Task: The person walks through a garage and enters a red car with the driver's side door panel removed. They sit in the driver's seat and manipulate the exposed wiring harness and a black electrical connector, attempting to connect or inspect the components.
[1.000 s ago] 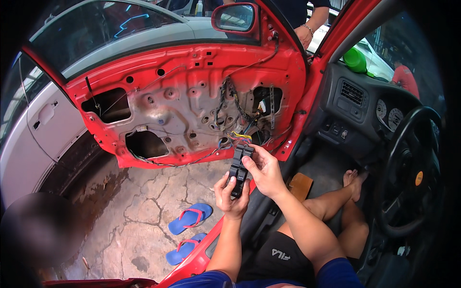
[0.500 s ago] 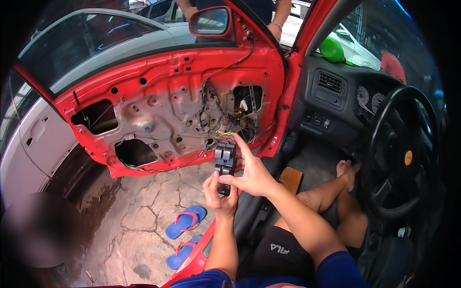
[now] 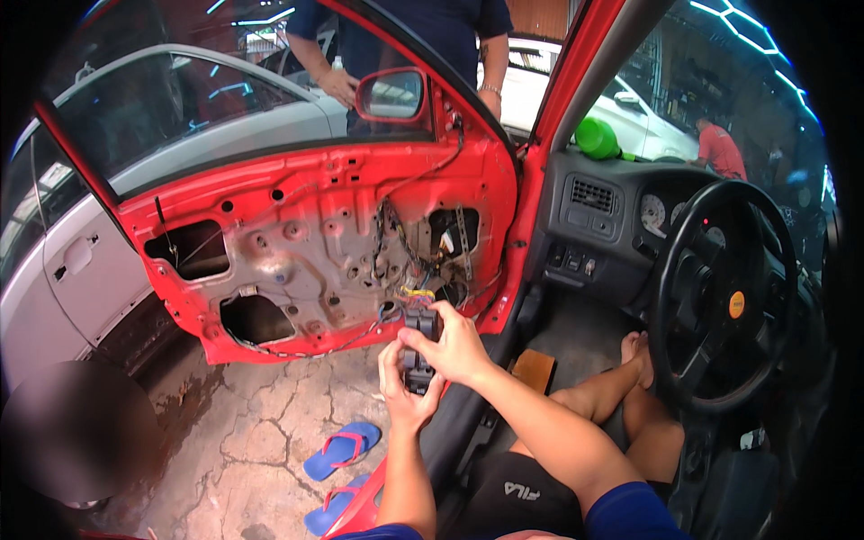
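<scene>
Between my two hands is a black power window switch panel, held in front of the lower edge of an open red car door. My left hand grips its near end from below, fingers and thumb on either side. My right hand holds it from the right, with the thumb lying across its switches and a finger at its far end. Yellow and other coloured wires show at that far end, beside the door. The door's inner panel is off, baring grey metal, holes and a dark wiring harness.
The steering wheel and dashboard are on my right. Blue flip-flops lie on the cracked concrete. Beyond the door a person stands with a hand by the side mirror. A green bottle lies on the dashboard.
My right thumb has moved up from the switch panel's near end to its middle. The view has tilted upward, showing more of the person beyond the door, whose hand is now by the mirror.
</scene>
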Tool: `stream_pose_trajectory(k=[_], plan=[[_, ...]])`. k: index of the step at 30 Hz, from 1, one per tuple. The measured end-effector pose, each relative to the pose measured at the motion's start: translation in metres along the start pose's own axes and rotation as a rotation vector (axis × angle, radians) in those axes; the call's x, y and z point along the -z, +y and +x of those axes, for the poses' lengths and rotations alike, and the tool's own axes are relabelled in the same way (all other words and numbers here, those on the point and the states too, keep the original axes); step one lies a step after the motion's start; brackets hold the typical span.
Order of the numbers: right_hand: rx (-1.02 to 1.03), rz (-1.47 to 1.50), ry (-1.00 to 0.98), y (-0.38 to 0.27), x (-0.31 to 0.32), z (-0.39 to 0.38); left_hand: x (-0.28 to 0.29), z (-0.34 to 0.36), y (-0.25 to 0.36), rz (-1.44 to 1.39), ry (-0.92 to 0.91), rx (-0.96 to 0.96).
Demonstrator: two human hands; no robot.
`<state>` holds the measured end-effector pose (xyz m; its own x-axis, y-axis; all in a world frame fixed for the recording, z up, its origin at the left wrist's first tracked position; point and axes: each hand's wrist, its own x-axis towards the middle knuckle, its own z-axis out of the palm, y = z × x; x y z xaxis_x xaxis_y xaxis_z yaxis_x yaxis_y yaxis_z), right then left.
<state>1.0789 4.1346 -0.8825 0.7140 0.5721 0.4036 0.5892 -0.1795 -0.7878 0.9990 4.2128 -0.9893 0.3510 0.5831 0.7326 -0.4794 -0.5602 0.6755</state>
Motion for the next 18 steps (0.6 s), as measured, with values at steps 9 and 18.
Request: stream_pose_trajectory(k=[9,18], plan=[[0.138,0.180,-0.320,0.000,0.020,-0.008,0.025,0.028,0.017,-0.606,-0.247,0.507],[0.284,0.082,-0.460,0.010,0.024,-0.016,0.011,0.033,0.008,-0.568,-0.134,0.503]])
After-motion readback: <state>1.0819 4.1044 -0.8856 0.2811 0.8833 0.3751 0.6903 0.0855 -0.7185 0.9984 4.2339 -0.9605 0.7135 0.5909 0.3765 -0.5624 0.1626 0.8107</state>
